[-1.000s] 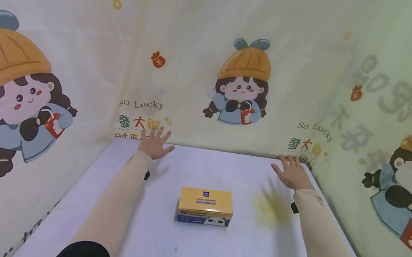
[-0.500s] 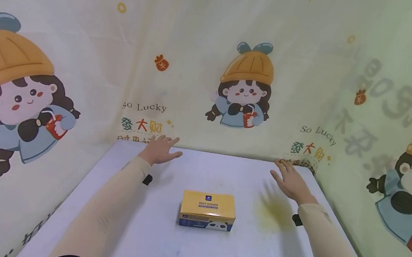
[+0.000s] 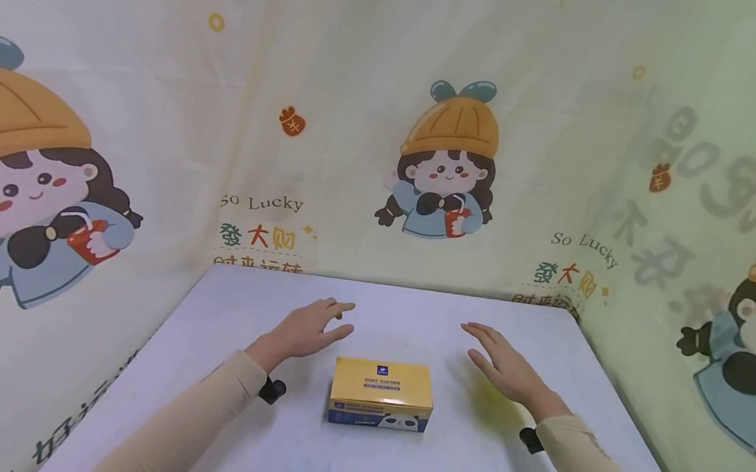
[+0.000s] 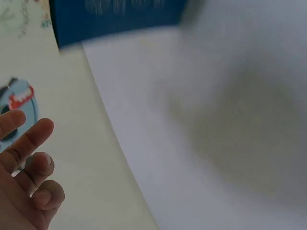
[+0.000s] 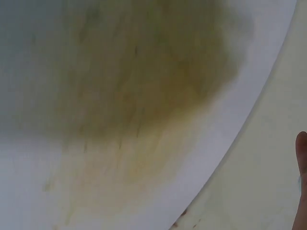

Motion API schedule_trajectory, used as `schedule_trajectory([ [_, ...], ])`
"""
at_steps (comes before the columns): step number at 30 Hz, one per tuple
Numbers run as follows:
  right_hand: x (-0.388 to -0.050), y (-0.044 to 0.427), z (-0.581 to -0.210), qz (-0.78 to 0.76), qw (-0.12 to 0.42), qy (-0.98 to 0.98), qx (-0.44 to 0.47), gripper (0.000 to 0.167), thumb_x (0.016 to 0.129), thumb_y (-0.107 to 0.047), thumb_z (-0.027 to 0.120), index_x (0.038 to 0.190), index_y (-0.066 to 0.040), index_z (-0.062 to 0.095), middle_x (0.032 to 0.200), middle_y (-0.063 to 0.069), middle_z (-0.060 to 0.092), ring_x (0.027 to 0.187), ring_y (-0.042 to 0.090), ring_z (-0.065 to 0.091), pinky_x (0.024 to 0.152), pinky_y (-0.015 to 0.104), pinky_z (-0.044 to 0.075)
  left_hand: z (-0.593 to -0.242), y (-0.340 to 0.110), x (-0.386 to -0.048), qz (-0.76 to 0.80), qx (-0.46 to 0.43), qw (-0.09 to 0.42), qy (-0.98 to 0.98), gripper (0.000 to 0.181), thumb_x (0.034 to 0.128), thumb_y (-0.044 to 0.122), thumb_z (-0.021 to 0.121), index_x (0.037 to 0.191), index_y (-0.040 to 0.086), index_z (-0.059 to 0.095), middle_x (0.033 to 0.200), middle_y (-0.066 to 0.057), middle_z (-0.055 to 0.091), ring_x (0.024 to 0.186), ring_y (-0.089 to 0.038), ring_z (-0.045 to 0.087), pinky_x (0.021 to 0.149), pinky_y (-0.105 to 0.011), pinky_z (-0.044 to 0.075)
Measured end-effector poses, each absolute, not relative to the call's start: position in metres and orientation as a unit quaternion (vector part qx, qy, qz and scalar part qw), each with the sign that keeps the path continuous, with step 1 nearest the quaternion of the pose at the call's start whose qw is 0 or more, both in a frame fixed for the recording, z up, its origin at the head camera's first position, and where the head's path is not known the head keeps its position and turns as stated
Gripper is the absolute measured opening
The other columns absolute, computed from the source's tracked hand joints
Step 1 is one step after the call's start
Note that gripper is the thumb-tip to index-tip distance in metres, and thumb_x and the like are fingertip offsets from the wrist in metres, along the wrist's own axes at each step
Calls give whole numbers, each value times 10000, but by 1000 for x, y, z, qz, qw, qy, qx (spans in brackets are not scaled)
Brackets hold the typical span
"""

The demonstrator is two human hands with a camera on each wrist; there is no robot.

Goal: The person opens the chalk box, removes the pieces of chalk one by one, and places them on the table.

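A yellow and dark blue cardboard box point(image 3: 382, 383) with a panda print on its front lies closed on the white table. My left hand point(image 3: 305, 329) hovers behind and left of it, holding nothing, fingers loosely extended toward the middle. On the other side, my right hand point(image 3: 507, 367) is held above the table to the right of the box, fingers fairly straight and free. Part of the box's blue side point(image 4: 115, 19) shows at the top of the left wrist view. Only one digit of the right hand point(image 5: 301, 167) appears in the right wrist view.
The white table point(image 3: 371, 468) has a yellowish stain point(image 3: 494, 404) right of the box, under the right hand. Cloth curtains point(image 3: 345, 151) printed with cartoon girls enclose the table at the back and both sides.
Both hands have come back from the far edge of the table and inward, closer to the box from either side. The box stays in place on the table.
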State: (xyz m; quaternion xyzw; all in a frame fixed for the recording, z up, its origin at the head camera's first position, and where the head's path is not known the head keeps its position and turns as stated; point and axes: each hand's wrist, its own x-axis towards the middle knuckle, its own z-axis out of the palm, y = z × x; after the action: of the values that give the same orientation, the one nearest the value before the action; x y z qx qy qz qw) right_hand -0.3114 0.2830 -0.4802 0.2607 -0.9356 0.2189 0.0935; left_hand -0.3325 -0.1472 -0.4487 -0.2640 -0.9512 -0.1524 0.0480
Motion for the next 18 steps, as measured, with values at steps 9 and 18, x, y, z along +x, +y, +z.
schedule_trajectory([
  [9, -274, 243, -494, 255, 80, -914, 305, 473, 1099, -358, 497, 1565, -289, 462, 1596, 12, 454, 1469, 320, 440, 1126, 622, 413, -456, -130, -270, -183, -322, 53, -927, 403, 1068, 454, 549, 1374, 209, 640, 1236, 45, 628, 987, -131, 621, 766, -310, 539],
  [18, -241, 229, -511, 320, 35, -901, 291, 491, 1048, -370, 613, 1524, -306, 510, 1597, 10, 460, 1477, 326, 431, 1096, 656, 422, -483, -149, -242, -136, -330, 68, -932, 267, 1008, 389, 686, 1262, 320, 731, 1351, 74, 602, 1270, -166, 574, 1029, -415, 537],
])
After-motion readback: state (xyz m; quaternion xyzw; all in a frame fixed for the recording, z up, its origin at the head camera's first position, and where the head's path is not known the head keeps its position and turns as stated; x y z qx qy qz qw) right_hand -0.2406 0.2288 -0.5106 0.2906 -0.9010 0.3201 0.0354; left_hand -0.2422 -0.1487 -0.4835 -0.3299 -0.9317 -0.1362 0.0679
